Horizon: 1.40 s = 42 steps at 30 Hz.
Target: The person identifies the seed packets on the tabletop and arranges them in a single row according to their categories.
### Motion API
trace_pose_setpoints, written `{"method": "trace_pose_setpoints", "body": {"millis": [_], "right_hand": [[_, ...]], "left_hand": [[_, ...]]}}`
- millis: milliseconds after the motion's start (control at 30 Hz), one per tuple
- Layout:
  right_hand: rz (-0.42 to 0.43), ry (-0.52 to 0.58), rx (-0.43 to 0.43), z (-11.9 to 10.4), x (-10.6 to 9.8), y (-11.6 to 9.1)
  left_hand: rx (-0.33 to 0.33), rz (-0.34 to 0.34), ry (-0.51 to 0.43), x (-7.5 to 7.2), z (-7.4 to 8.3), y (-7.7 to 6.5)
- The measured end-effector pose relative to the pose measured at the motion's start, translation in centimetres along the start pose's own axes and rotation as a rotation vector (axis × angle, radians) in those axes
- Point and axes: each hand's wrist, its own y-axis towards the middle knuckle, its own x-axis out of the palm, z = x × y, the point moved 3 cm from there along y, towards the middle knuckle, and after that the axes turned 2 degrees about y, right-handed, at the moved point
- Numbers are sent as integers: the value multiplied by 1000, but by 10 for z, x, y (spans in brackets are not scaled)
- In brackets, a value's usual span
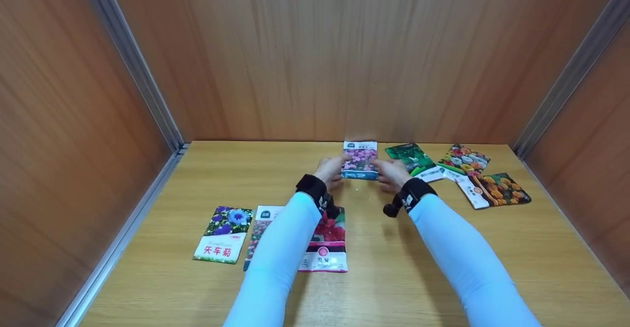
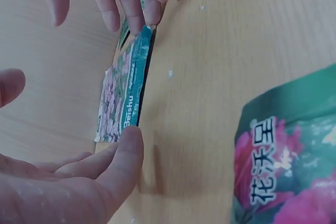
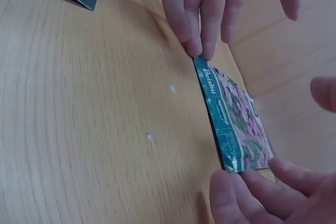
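Note:
A flower seed packet point(image 1: 360, 159) with pink blossoms and a teal bottom strip lies near the back wall, between both hands. My left hand point(image 1: 330, 170) touches its left edge with extended fingers. At the opposite edge, the fingertips of my right hand point(image 1: 393, 173) touch the packet. Both wrist views show the thumbs raised off the packet point(image 2: 126, 85). The right wrist view shows the same packet point(image 3: 231, 114) flat on the table, the fingers along its two sides.
A blue cornflower packet point(image 1: 224, 234) lies front left. Beside it, a pink flower packet point(image 1: 257, 233) and a red flower packet point(image 1: 326, 248) are partly hidden by my left sleeve. Right of my hands lie a green packet point(image 1: 409, 156), a mixed-flower packet point(image 1: 463, 159) and an orange-flower packet point(image 1: 502, 189).

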Motion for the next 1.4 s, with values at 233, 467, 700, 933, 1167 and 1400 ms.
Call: {"method": "trace_pose_setpoints", "body": {"millis": [233, 467, 700, 933, 1167, 1400], "right_hand": [[139, -34, -61, 1, 2, 7], [111, 21, -75, 0, 9, 7], [-3, 31, -55, 1, 14, -4], [-18, -20, -62, -2, 16, -13], [35, -105, -120, -3, 12, -9], [18, -110, -172, 1, 5, -17]], "left_hand": [[39, 4, 10, -5, -8, 1], [25, 42, 26, -10, -12, 3], [80, 27, 36, -11, -10, 2], [111, 17, 82, -11, -9, 1], [176, -26, 220, -11, -10, -16], [173, -166, 163, -10, -18, -38]]}}
